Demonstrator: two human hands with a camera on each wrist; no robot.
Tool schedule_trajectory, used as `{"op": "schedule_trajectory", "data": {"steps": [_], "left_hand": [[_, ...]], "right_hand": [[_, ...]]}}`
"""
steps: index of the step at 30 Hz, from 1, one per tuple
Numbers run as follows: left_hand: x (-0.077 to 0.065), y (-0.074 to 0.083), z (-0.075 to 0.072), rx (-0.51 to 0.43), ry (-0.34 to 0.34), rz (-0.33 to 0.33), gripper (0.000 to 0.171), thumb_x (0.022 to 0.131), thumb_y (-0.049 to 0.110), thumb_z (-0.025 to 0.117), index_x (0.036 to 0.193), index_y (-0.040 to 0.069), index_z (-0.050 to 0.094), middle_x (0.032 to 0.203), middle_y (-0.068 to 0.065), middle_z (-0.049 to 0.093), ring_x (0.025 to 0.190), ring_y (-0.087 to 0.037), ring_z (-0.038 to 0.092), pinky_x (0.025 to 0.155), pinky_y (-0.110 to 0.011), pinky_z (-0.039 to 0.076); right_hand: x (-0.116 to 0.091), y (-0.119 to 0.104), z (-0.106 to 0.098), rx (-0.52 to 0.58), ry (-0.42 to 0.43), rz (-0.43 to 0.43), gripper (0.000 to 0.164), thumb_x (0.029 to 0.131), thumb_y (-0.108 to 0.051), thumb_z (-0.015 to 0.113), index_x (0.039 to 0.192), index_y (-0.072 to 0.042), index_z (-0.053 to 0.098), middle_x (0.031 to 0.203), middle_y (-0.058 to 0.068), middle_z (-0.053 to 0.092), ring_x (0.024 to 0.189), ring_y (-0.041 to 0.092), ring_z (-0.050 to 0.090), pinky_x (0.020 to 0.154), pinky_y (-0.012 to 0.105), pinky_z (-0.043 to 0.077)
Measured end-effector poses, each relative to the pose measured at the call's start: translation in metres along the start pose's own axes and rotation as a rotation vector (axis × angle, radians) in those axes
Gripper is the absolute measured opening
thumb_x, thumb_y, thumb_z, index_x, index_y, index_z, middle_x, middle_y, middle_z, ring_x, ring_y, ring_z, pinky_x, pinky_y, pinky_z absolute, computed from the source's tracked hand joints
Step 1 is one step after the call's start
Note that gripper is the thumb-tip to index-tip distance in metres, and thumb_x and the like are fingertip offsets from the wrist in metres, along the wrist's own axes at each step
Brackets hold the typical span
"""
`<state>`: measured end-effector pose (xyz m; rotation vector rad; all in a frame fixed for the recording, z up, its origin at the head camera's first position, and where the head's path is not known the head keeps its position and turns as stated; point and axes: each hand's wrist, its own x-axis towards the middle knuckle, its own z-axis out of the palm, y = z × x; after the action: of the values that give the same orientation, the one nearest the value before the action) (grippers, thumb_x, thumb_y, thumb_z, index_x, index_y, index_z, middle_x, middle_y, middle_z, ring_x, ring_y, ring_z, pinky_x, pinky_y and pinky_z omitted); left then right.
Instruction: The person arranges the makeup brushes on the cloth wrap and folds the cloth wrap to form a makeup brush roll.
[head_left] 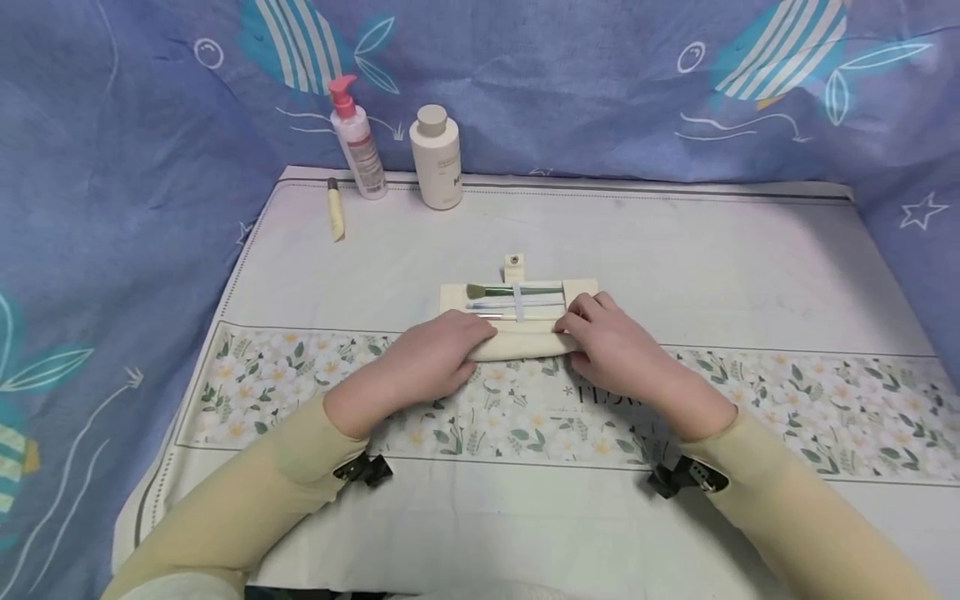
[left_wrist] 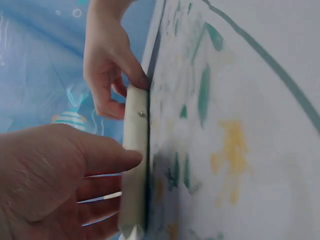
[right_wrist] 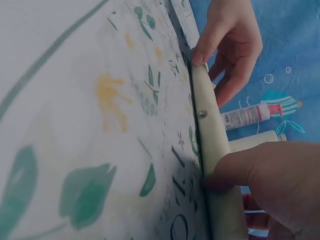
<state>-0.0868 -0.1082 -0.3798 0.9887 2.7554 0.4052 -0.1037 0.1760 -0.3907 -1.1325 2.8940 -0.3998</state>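
Observation:
A cream brush roll lies across the flowered table runner, its near edge rolled into a tube. My left hand grips the tube's left end, thumb on the near side. At the other end my right hand holds it the same way. Beyond the tube the flat part shows several brushes, among them a green-handled brush, under a pale elastic band. A tab with a snap sticks out at the far edge. Both wrist views show another metal snap on the tube's near side.
At the back left stand a pump bottle with a pink top and a white capped bottle. A small cream tube with a dark cap lies left of them. A blue fish-patterned curtain hangs behind the table.

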Motion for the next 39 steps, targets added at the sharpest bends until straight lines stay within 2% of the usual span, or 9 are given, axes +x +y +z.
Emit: {"op": "schedule_trajectory", "data": {"steps": [8,14,19,25,28,31,34,37,39], "left_hand": [[-0.003,-0.012,0.002,0.012,0.038,-0.006,0.048,0.085,0.017,0.070,0.132,0.015,0.057,0.125,-0.002,0.053,0.114,-0.020,0.050,0.096,-0.038,0.043],[0.000,-0.014,0.001,0.004,0.057,-0.033,0.046,0.087,0.013,0.062,0.133,0.013,0.056,0.126,-0.002,0.055,0.115,-0.019,0.049,0.099,-0.036,0.042],[0.002,-0.017,-0.004,-0.078,0.075,-0.096,0.039,0.091,0.013,0.055,0.130,0.015,0.058,0.122,0.000,0.060,0.109,-0.018,0.053,0.093,-0.037,0.045],[0.010,-0.029,-0.011,-0.195,0.101,-0.164,0.023,0.099,0.021,0.048,0.119,0.019,0.060,0.095,0.003,0.064,0.078,-0.015,0.058,0.073,-0.036,0.048],[0.012,-0.034,-0.013,-0.265,0.091,-0.211,0.022,0.099,0.023,0.048,0.118,0.020,0.059,0.092,0.002,0.064,0.071,-0.016,0.057,0.068,-0.035,0.047],[0.014,-0.037,-0.014,-0.304,0.086,-0.250,0.023,0.099,0.021,0.048,0.119,0.019,0.059,0.097,0.001,0.064,0.075,-0.018,0.058,0.070,-0.036,0.046],[0.016,-0.037,-0.013,-0.292,0.095,-0.263,0.024,0.099,0.019,0.047,0.120,0.016,0.059,0.105,-0.001,0.062,0.085,-0.018,0.058,0.076,-0.038,0.047],[0.018,-0.034,-0.011,-0.213,0.119,-0.250,0.030,0.099,0.016,0.046,0.127,0.018,0.056,0.114,-0.003,0.056,0.093,-0.019,0.055,0.082,-0.040,0.047],[0.020,-0.030,-0.009,-0.118,0.132,-0.215,0.037,0.099,0.016,0.046,0.135,0.019,0.053,0.123,-0.005,0.052,0.104,-0.023,0.054,0.087,-0.042,0.046]], "right_hand": [[-0.003,0.005,0.001,0.023,-0.030,0.000,0.037,0.078,-0.003,0.070,0.114,-0.006,0.062,0.110,0.007,0.055,0.097,0.026,0.050,0.077,0.041,0.047],[0.002,0.013,-0.005,0.084,-0.041,0.037,0.034,0.083,-0.009,0.066,0.116,-0.006,0.061,0.109,0.006,0.060,0.102,0.025,0.054,0.086,0.042,0.048],[0.003,0.016,-0.010,0.178,-0.049,0.076,0.030,0.091,-0.011,0.060,0.121,-0.005,0.059,0.111,0.010,0.062,0.104,0.027,0.058,0.091,0.046,0.047],[0.006,0.021,-0.011,0.272,-0.105,0.152,0.034,0.099,-0.017,0.053,0.130,-0.004,0.053,0.125,0.014,0.060,0.117,0.032,0.056,0.100,0.051,0.041],[0.008,0.022,-0.012,0.329,-0.144,0.202,0.035,0.100,-0.019,0.052,0.133,-0.007,0.052,0.126,0.013,0.061,0.116,0.032,0.057,0.100,0.052,0.041],[0.011,0.024,-0.013,0.389,-0.167,0.239,0.034,0.100,-0.020,0.053,0.132,-0.010,0.053,0.122,0.012,0.063,0.113,0.031,0.058,0.098,0.054,0.042],[0.015,0.026,-0.013,0.422,-0.163,0.271,0.032,0.099,-0.019,0.054,0.129,-0.010,0.055,0.121,0.012,0.063,0.113,0.031,0.058,0.098,0.053,0.041],[0.018,0.028,-0.013,0.422,-0.140,0.306,0.032,0.098,-0.018,0.056,0.128,-0.008,0.058,0.121,0.011,0.061,0.112,0.030,0.056,0.097,0.052,0.041],[0.018,0.029,-0.012,0.415,-0.123,0.333,0.034,0.097,-0.019,0.057,0.129,-0.007,0.060,0.117,0.009,0.060,0.107,0.028,0.056,0.093,0.049,0.044]]}}
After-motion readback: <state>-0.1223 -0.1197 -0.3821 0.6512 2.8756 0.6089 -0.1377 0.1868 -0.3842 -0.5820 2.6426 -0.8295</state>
